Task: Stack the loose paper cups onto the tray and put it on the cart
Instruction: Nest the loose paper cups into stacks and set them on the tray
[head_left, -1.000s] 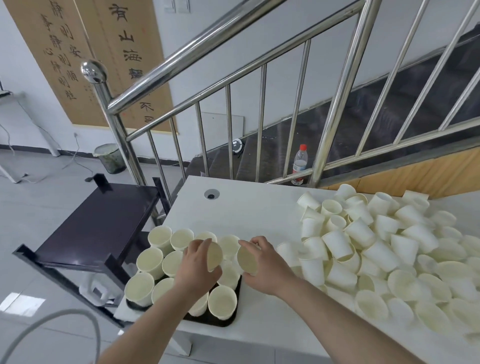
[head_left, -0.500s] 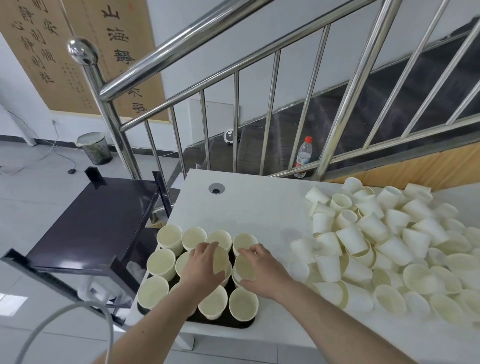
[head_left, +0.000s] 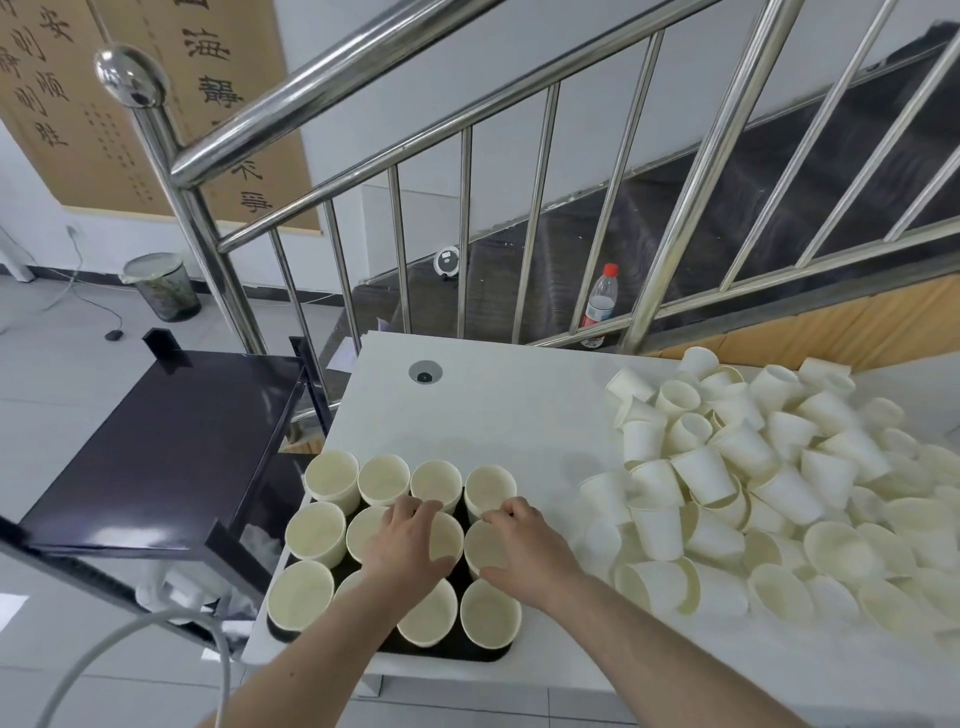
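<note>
free: bare table (head_left: 498, 415) behind tray (head_left: 441, 652) | blocked: cup pile (head_left: 753, 493) right

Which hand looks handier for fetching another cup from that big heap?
Probably the right hand. It sits at the tray's right edge, nearest the loose cups heaped on the table's right. The left hand is further left, so it would have to cross over.
</note>
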